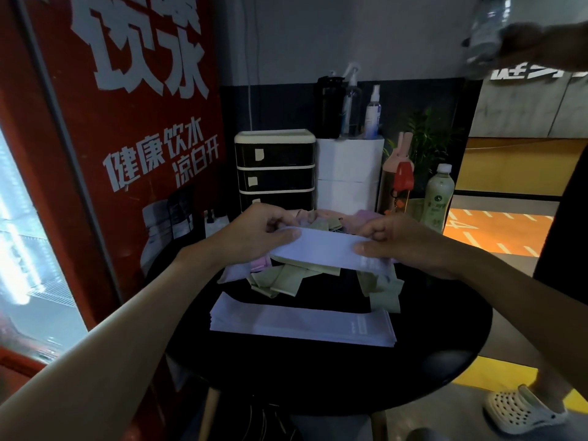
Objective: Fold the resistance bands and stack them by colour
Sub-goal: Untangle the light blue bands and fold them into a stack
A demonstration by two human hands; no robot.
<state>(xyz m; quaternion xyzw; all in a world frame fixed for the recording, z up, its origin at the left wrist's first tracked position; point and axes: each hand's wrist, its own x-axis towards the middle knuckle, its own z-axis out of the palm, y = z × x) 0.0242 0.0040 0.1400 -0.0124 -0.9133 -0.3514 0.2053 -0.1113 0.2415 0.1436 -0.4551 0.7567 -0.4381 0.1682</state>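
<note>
Lavender band [327, 249] held flat at centre frame, just above the table. Its left end is pinched by the left hand [254, 232] and its right end by the right hand [401, 243]. Judged light, thin, limp and somewhat stretchy; best taken at the short ends to keep folds square. Count: one band in hand; one lavender stack [302, 323] at lower centre, several layers, exact number not legible; one loose heap [286, 278] of green, pink and lavender bands behind it, uncountable. All lie on one round black table [445, 345].
</note>
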